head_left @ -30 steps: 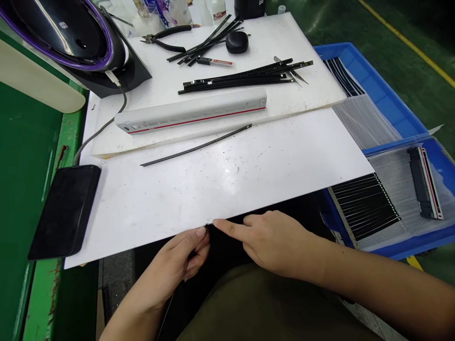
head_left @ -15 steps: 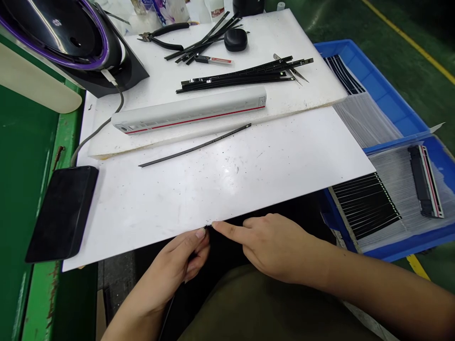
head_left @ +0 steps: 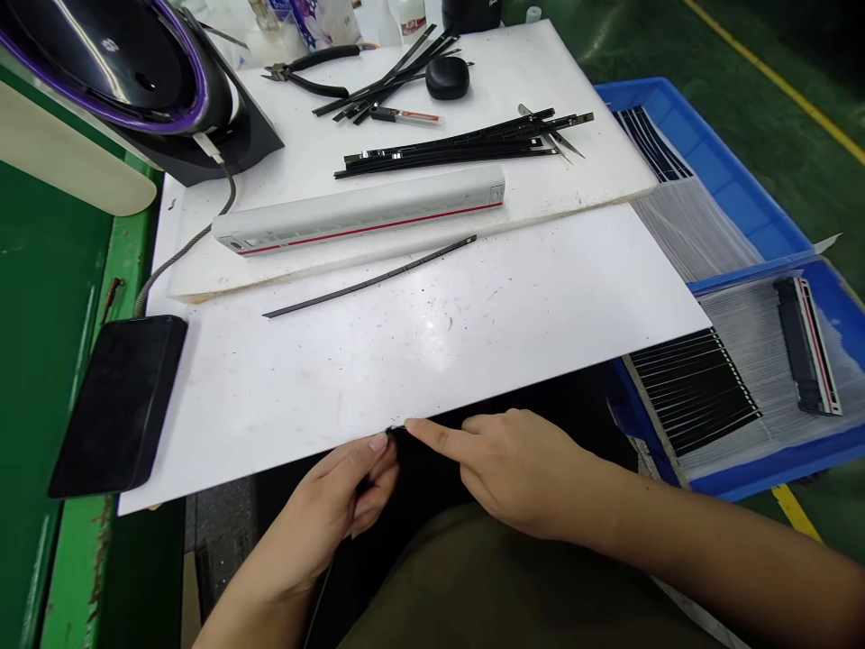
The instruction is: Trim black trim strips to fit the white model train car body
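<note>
Though mostly hidden, a dark piece (head_left: pixel 395 429) is pinched in the left hand (head_left: pixel 355 482) at the edge of the board (head_left: pixel 324 383). Beside it is set the right hand (head_left: pixel 517 464), forefinger extended, grip undeterminable.

1. The left hand (head_left: pixel 348 487), toward the near middle, is ungloved; its thumbnail is short and rounded.
2. The right hand (head_left: pixel 514 464), to its right, is ungloved too, with slim, tapering fingers.
3. Both forearms are bare as far as they show, running out at the near left and near right; the right forearm (head_left: pixel 676 509) bears a small dark speck.
4. A dark olive-green top (head_left: pixel 466 577) covers the torso at the near edge, its cloth plain and matte.
5. Black clothing (head_left: pixel 574 410) shows beyond it over the lap, its outline lost in shadow.
</note>
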Tool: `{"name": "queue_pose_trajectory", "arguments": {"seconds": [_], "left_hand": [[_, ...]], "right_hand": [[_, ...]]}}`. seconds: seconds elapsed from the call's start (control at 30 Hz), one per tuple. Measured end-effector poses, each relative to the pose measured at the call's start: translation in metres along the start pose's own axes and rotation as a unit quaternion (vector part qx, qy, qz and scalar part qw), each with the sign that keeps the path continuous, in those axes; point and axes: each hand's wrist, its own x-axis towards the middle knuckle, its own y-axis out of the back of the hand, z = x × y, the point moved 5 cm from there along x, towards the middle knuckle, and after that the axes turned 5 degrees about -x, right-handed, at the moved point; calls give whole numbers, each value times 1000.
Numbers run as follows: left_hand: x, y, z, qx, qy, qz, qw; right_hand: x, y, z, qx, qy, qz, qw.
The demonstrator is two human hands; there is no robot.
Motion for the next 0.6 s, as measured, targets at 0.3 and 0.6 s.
{"name": "queue_pose_trajectory", "arguments": {"seconds": [0.3, 0.6], "left_hand": [[0, -7, -1, -28, 4, 16, 999], [-6, -13, 5, -21, 4, 40, 999]], "right_hand": [[0, 2, -2, 26, -5, 12, 1000], [0, 4, -6, -8, 0, 14, 1000]]}}
